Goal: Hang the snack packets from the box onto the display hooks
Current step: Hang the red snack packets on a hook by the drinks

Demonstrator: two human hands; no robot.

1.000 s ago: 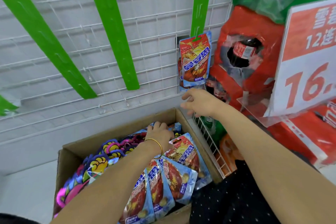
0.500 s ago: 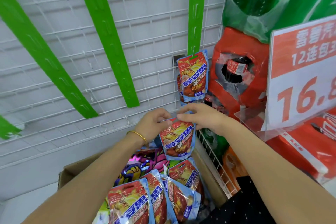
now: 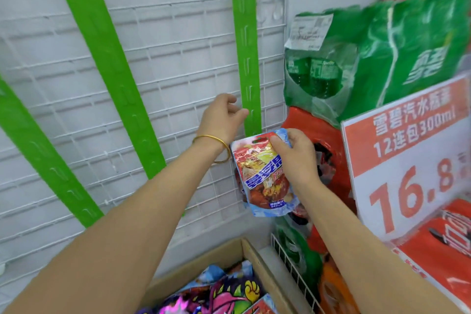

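Nearest the camera, the box (image 3: pixel 244 250) sat low in the view with its cardboard rim showing, and bright packets (image 3: pixel 224 293) lay heaped inside it, so plenty of stock was left to hang. How deep the heap went could not be told, since only a corner of the box was in view.

Above the box, the right hand (image 3: pixel 297 158) held one packet (image 3: pixel 265 178) by its top edge, thumb in front and fingers (image 3: pixel 280 141) closed around the header, the pouch hanging upright below. Its top sat just under the lower end of the green strip (image 3: pixel 246 46), not yet hooked as far as could be seen. Something dark red showed behind it, perhaps a packet already hung, but it was too hidden to say.

The left hand (image 3: pixel 223 117) was at the strip, fingers curled and thumb tip touching its left edge, seemingly steadying it; it gripped nothing else.

Farther back, the two other strips (image 3: pixel 102 58) on the white wire grid (image 3: pixel 178 33) carried no packets at all. By this showing the job was at an early stage, with most hooks empty.
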